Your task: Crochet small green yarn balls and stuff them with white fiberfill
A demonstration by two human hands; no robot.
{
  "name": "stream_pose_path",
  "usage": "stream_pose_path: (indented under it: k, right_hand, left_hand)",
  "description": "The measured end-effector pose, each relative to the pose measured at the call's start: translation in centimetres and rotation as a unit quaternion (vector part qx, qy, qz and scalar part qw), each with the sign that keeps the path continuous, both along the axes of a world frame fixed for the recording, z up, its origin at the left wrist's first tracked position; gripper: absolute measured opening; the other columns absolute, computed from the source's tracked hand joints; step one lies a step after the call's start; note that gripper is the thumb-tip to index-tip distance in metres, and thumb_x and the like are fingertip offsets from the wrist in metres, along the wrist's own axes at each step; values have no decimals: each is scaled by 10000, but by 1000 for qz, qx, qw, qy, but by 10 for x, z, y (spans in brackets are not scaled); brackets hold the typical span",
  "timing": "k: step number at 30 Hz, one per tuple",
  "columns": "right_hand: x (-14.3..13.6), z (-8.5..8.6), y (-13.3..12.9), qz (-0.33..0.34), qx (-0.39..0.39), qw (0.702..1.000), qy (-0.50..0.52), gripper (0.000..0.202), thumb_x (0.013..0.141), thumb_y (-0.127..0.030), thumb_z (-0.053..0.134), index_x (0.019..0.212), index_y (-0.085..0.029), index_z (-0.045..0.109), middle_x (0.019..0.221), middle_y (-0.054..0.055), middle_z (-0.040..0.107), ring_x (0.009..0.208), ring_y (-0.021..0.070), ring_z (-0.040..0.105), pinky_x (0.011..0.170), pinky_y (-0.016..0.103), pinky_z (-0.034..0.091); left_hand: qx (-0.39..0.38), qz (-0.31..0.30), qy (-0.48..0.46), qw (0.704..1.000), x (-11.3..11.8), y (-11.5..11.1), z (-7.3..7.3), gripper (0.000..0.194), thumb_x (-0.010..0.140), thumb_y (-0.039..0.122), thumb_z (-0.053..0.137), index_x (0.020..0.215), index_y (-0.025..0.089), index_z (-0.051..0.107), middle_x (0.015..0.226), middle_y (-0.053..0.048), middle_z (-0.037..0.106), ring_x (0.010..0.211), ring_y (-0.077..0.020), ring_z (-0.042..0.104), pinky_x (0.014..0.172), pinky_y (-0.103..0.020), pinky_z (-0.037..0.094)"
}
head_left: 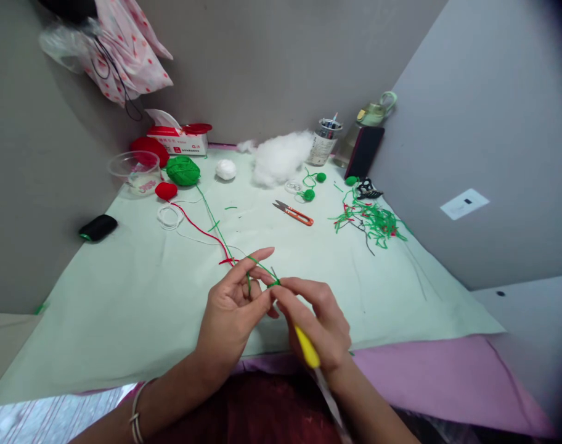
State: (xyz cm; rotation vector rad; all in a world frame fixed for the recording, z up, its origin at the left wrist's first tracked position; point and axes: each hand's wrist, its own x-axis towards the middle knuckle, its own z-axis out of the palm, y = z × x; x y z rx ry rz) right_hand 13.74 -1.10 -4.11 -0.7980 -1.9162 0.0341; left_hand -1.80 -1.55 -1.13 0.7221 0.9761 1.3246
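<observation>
My left hand [235,308] pinches a small piece of green crochet work [274,283], much of it hidden by the fingers. Green yarn [219,225] runs from the green ball [183,171] to this hand and passes over its raised index finger. In my right hand [315,314] is a crochet hook with a yellow handle [307,346]; its thin metal tip shows at the green piece. Both hands' fingertips meet there, above the near part of the table. Red yarn [202,231] and white yarn trail to just behind my left hand.
Orange-handled thread snips [294,213] lie mid-table. Behind them are white stuffing [281,160], a white ball [225,169] and small green balls [309,195]. Yarn scraps [378,223] are heaped right. A clear tub [137,176], tissue box [183,142], bottle [355,135] and phone [365,153] line the back.
</observation>
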Motion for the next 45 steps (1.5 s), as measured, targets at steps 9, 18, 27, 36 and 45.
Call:
stream_pose_path:
  k: [9, 18, 27, 36, 45]
  right_hand:
    - [-4, 13, -1, 59, -230, 916, 324, 242, 1046, -174, 548, 1039, -258, 775, 891, 32, 743, 713, 151, 655, 655, 315, 560]
    - [-7, 9, 1, 72, -279, 900, 326, 196, 1035, -219, 604, 1016, -269, 793, 889, 7, 746, 766, 135, 677, 725, 285, 561]
    - [4, 17, 13, 122, -378, 800, 450, 197, 966, -373, 702, 872, -215, 772, 766, 18, 692, 624, 128, 628, 601, 264, 552]
    - [-1, 6, 9, 147, -410, 815, 383, 210, 981, -410, 678, 974, -224, 776, 898, 41, 712, 722, 156, 638, 694, 310, 560]
    - [-6, 6, 10, 147, -372, 836, 374, 219, 1030, -364, 609, 1030, -233, 786, 901, 41, 722, 737, 157, 677, 698, 310, 581]
  left_hand:
    - [-82, -102, -146, 981, -9, 6, 5, 395, 799, 184, 862, 1189, 177, 796, 765, 55, 617, 416, 29, 234, 431, -146, 410]
    - [-56, -90, -84, 991, -3, 4, -1, 383, 780, 243, 894, 1154, 223, 815, 907, 19, 661, 478, 6, 394, 556, -200, 528]
    - [-107, -184, -181, 960, -13, 8, 1, 328, 811, 191, 856, 1137, 168, 831, 567, 107, 396, 437, -4, 163, 492, -162, 435]
    - [-37, -111, -56, 991, -6, 4, -2, 443, 804, 262, 877, 1240, 273, 799, 914, -29, 716, 680, -101, 634, 634, -212, 537]
    - [-46, -119, -86, 988, -7, 4, 9, 440, 800, 254, 880, 1231, 235, 797, 839, -21, 719, 654, -92, 582, 683, -240, 568]
